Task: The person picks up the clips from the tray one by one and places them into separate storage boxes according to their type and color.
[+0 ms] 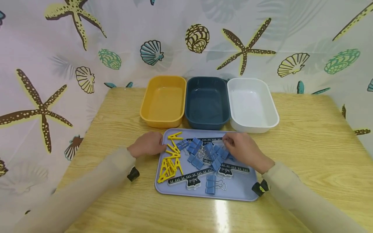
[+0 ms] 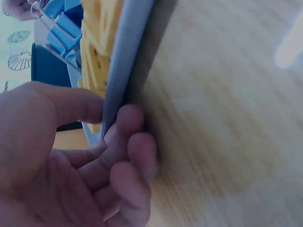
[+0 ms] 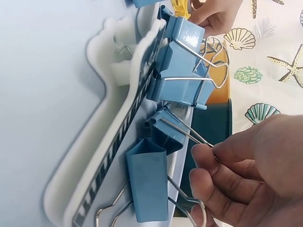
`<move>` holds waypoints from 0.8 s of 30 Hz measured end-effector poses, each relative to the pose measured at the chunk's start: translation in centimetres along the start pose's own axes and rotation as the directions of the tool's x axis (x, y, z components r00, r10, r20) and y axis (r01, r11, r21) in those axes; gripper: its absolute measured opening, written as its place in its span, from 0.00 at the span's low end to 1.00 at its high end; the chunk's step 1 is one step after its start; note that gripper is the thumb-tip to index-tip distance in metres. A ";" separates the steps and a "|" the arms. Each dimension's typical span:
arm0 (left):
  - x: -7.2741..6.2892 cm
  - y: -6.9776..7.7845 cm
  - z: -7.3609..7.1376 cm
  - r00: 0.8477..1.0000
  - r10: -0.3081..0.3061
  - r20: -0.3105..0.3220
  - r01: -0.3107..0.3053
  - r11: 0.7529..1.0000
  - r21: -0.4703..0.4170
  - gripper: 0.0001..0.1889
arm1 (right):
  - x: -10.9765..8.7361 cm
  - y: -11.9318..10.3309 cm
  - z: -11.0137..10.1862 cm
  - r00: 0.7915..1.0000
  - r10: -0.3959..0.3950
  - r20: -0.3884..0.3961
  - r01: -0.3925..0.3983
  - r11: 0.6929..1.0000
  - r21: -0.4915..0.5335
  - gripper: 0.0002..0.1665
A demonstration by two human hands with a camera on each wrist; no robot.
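Observation:
A pale lavender tray [image 1: 239, 191] holds blue binder clips [image 1: 195, 146], yellow clothespins [image 1: 172, 165] and clips printed with piano keys [image 1: 190, 178]. My left hand [image 1: 148, 143] pinches the tray's left rim, thumb on the inner side and fingers outside and beneath. At the tray's upper right, my right hand [image 1: 243, 149] pinches the wire handle of a blue binder clip [image 3: 165, 132] between thumb and index finger. That clip lies among other binder clips, beside a piano-key clip [image 3: 111, 156]. One more binder clip [image 1: 210, 184] lies apart near the tray's front edge.
Behind the tray stand three bins side by side: yellow [image 1: 164, 103], dark blue [image 1: 207, 103] and white [image 1: 253, 103]. They sit on a wooden table [image 1: 306, 139]. A curtain with starfish and shells [image 1: 175, 32] hangs behind it.

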State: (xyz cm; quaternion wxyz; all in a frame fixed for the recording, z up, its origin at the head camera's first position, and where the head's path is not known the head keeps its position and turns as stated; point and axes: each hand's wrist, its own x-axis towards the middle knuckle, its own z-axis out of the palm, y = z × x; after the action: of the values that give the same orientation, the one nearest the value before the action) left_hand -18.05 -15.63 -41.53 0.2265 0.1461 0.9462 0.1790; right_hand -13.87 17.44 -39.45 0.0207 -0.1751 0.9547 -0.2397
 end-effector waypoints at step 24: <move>0.2 0.1 -0.8 0.997 0.021 0.080 -0.022 1.000 0.007 0.18 | 0.0 0.0 -1.0 1.000 0.016 0.012 -0.016 0.999 0.030 0.09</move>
State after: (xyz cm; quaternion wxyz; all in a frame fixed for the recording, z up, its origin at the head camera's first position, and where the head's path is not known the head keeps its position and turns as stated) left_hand -18.58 -15.63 -40.91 0.2618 0.1641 0.9354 0.1718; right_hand -14.00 17.88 -38.52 0.0309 -0.1685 0.9523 -0.2526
